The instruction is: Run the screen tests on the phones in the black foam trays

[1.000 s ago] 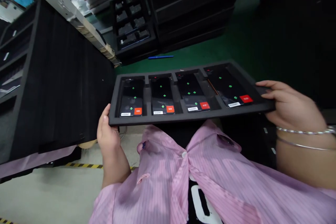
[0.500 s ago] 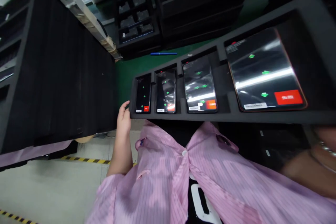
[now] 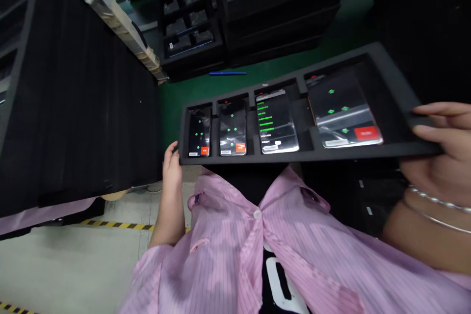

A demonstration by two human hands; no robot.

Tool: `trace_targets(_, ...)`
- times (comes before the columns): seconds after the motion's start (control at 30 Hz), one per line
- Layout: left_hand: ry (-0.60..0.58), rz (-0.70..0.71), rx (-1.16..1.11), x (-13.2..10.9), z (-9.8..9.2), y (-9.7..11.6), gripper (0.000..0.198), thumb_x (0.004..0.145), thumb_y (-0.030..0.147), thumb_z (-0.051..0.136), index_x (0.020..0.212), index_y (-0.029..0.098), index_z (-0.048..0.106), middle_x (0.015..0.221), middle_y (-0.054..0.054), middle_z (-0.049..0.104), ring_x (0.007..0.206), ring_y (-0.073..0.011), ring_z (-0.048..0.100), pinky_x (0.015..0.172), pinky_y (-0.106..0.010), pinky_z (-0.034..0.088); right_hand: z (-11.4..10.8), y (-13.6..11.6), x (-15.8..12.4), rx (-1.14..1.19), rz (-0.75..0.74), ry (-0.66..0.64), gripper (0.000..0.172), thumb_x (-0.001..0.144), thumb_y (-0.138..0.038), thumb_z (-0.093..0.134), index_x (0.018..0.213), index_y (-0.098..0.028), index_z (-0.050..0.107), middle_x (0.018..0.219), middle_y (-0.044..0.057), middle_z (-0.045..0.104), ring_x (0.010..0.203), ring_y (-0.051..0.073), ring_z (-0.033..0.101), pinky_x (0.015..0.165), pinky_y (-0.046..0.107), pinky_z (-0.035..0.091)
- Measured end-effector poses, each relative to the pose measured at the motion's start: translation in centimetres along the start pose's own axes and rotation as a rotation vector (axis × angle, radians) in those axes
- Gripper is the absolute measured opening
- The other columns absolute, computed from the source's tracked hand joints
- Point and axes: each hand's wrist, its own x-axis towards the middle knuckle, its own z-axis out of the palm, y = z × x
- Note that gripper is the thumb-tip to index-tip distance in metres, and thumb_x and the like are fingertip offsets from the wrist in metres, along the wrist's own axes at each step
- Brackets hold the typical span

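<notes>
You hold a long black foam tray (image 3: 392, 78), tilted, its right end higher. Four black rectangular phones (image 3: 232, 127) lie face-up inside; the third phone (image 3: 278, 120) from left shows green lines, the others green arrows.

Tray (image 3: 399, 91) matt, foam-looking, phones (image 3: 344, 110) smooth glossy glass by the look, pen (image 3: 227, 73) plastic-looking, worktop (image 3: 257, 67) smooth and dull, shirt (image 3: 217, 221) thin creased cloth, bracelets (image 3: 437, 199) shiny metal.

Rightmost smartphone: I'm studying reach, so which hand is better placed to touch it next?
Probably the right hand: it holds the end of the foam tray nearest that smartphone, while the left hand holds the opposite end.
</notes>
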Motion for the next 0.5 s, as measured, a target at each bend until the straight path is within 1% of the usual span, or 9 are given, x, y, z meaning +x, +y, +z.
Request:
trace_targets(0.07, -0.008, 0.015, -0.001, 0.0, 0.1, -0.1, 0.045, 0.083, 0.031, 0.060, 0.127, 0.025, 0.067, 0.109, -0.003, 0.077, 0.100, -0.0196, 0.073, 0.083, -0.027, 0.058, 0.7, 1.4, 0.6, 0.022, 0.072, -0.039, 0.022, 0.069, -0.028, 0.075, 0.085, -0.043, 0.075, 0.107, -0.003, 0.071, 0.124, 0.036, 0.061, 0.106, 0.058, 0.053)
trace_targets(0.13, -0.020, 0.033, 0.003, 0.0, 0.2, -0.2, 0.043, 0.083, 0.030, 0.060, 0.125, 0.025, 0.067, 0.111, -0.004, 0.076, 0.102, -0.0198, 0.072, 0.086, -0.028, 0.057, 1.1, 3.7, 1.4, 0.060, 0.174, -0.060, 0.025, 0.065, -0.027, 0.076, 0.085, -0.041, 0.075, 0.104, -0.003, 0.070, 0.120, 0.035, 0.062, 0.103, 0.055, 0.056)
trace_targets(0.23, -0.037, 0.056, 0.018, -0.2, 0.4, -0.2, 0.042, 0.082, 0.028, 0.060, 0.124, 0.024, 0.067, 0.112, -0.004, 0.075, 0.104, -0.0202, 0.072, 0.092, -0.030, 0.056, 1.4, 7.3, 2.3, 0.130, 0.297, -0.054, 0.027, 0.063, -0.027, 0.078, 0.088, -0.038, 0.074, 0.103, -0.002, 0.069, 0.111, 0.032, 0.064, 0.094, 0.052, 0.059)
trace_targets(0.3, -0.043, 0.072, 0.035, -0.3, 0.5, -0.2, 0.042, 0.083, 0.027, 0.061, 0.124, 0.024, 0.065, 0.116, -0.005, 0.074, 0.108, -0.0207, 0.071, 0.096, -0.031, 0.055, 1.5, 8.8, 2.5, 0.144, 0.312, -0.030, 0.028, 0.064, -0.030, 0.079, 0.090, -0.035, 0.072, 0.101, -0.001, 0.068, 0.104, 0.029, 0.065, 0.086, 0.047, 0.061)
trace_targets(0.4, -0.051, 0.101, 0.069, -0.6, 0.8, -0.1, 0.041, 0.085, 0.029, 0.064, 0.125, 0.024, 0.062, 0.117, -0.007, 0.073, 0.110, -0.0219, 0.070, 0.100, -0.033, 0.055, 1.6, 9.4, 2.5, 0.120, 0.288, 0.006, 0.033, 0.060, -0.031, 0.079, 0.091, -0.029, 0.069, 0.095, 0.000, 0.066, 0.097, 0.026, 0.065, 0.079, 0.041, 0.060)
trace_targets(0.5, -0.061, 0.134, 0.101, -0.7, 1.2, -0.2, 0.044, 0.088, 0.037, 0.069, 0.128, 0.024, 0.058, 0.121, -0.009, 0.071, 0.116, -0.0231, 0.068, 0.105, -0.035, 0.052, 1.5, 9.3, 2.6, 0.116, 0.322, -0.008, 0.046, 0.060, -0.032, 0.081, 0.104, -0.032, 0.068, 0.098, -0.001, 0.067, 0.095, 0.025, 0.066, 0.075, 0.037, 0.059)
